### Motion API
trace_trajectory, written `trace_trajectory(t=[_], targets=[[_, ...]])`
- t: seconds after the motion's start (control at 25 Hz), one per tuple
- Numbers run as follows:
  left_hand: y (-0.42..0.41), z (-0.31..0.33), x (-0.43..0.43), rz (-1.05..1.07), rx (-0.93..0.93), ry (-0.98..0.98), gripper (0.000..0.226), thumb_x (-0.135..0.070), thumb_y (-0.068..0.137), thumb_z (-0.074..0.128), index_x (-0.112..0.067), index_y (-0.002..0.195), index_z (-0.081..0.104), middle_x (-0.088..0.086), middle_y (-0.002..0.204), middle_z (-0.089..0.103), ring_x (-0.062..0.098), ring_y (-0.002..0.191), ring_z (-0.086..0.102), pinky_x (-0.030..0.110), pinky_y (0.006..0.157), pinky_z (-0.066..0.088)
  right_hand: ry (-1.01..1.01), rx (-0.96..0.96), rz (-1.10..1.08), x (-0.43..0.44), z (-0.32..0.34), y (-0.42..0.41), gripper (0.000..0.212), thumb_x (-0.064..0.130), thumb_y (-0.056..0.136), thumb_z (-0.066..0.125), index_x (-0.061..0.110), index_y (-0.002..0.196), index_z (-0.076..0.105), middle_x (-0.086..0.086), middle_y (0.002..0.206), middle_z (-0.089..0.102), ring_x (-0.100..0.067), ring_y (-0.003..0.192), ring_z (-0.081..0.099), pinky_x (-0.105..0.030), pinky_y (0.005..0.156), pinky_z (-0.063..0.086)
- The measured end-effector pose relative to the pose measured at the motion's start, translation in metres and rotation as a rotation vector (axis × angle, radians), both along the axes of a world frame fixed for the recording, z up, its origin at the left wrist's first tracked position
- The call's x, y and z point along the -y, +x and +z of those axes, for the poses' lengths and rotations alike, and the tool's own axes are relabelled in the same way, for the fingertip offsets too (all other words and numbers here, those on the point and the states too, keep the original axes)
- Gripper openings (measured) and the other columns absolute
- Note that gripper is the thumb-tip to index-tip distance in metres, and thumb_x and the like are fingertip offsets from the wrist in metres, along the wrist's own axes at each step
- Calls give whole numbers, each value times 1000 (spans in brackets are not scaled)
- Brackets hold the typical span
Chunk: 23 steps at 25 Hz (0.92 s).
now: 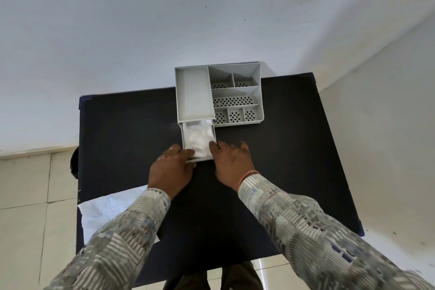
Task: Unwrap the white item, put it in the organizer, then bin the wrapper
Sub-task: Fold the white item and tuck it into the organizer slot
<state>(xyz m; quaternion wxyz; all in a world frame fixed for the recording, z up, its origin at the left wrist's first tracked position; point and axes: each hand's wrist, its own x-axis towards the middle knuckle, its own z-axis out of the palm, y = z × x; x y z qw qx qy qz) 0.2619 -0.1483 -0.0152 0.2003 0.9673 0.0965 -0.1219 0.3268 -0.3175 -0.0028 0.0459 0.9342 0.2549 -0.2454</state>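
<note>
Grey organizer (219, 95) at the far edge of the dark worktop (122, 129), its back overhanging that edge. Its perforated compartments and its long plain tray are empty. A drawer (199, 141) is pulled out toward the person and holds the white item (200, 140). Left hand (170, 169), fingers (188, 154) curled over the drawer's near left corner, gripping its front. Right hand (231, 162), fingers spread open, lying flat against the drawer's right side. White wrapper (106, 209) lies at the near left edge, partly under the left sleeve (122, 235). The worktop's right half is bare.
</note>
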Motion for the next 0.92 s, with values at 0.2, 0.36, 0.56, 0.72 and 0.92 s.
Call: trace_trajectory(t=[0.2,0.36,0.56,0.72,0.92], targets=[[38,3,-6,6,-12,28,32,-30,96,69,-25,127,76,12,112,69,38,100,73,48,86,62,-5,8,-40,-12,2,39,64,20,94,55,22,156,39,-13,124,71,-36,112,70,-55,107,42],[59,-2,-15,41,-11,-2,36,-26,96,67,-27,131,75,14,121,72,41,107,72,52,93,61,43,0,-114,-19,-2,58,53,15,96,51,23,148,48,-14,122,72,-38,113,70,-58,112,40],[52,2,-14,180,134,-129,35,-21,91,73,-27,125,80,10,116,82,35,105,76,45,96,61,284,97,-194,-8,-12,44,53,19,97,55,30,148,50,-10,113,75,-36,103,73,-48,94,54],[27,1,-10,578,147,-351,14,-25,87,78,-29,100,83,-4,91,84,18,84,79,32,88,61,791,-146,-842,-1,-5,15,49,8,97,57,21,144,58,-10,123,76,-25,108,73,-41,98,59],[45,19,-2,1146,-27,-1170,17,2,95,69,-14,95,66,20,116,81,29,98,80,47,97,62,1190,-859,-1563,-27,11,32,50,-2,106,48,13,154,45,-8,141,67,-24,124,67,-47,99,52]])
